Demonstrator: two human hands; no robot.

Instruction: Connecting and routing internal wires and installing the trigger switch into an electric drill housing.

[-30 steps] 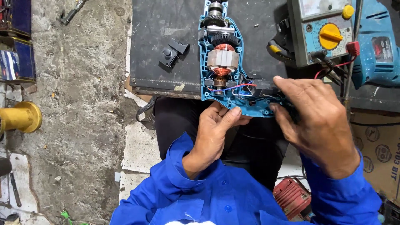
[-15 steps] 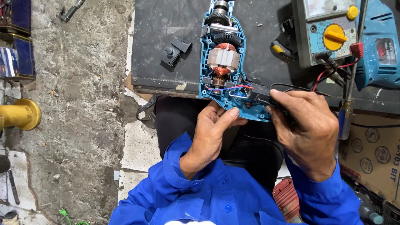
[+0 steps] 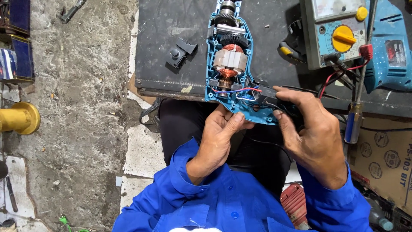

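An opened power drill half-shell [image 3: 231, 64], blue plastic with its copper-wound motor, gears and chuck exposed, lies on the dark counter [image 3: 171, 43] with its chuck toward twelve o'clock and its handle end overhanging the counter's near edge toward five o'clock. The left hand [image 3: 219, 141] supports the handle end from below, palm up, its fingers [image 3: 236, 120] curled and touching the lower rim of the shell; they are closed against it rather than spread. The right hand [image 3: 313, 137] comes in from four o'clock, its thumb and forefinger pinched on a black switch block [image 3: 268, 96] seated at the handle end of the shell, just beside thin red and blue wires [image 3: 240, 91]. A black cable runs from under this hand toward the person's lap. At nine o'clock from the shell, well apart from it, a loose black trigger piece [image 3: 180, 51] lies on the counter. At two o'clock stands an analogue multimeter [image 3: 334, 34] with a yellow dial, its red and black leads trailing toward the right hand. Beyond it, at three o'clock, lies a second blue power tool [image 3: 392, 51]. A screwdriver [image 3: 356, 116] with a blue handle hangs over the counter edge near the right hand. The person wears blue sleeves [image 3: 184, 189] and sits over a rough concrete floor [image 3: 77, 107], where a yellow cylinder [image 3: 19, 118] lies at nine o'clock.
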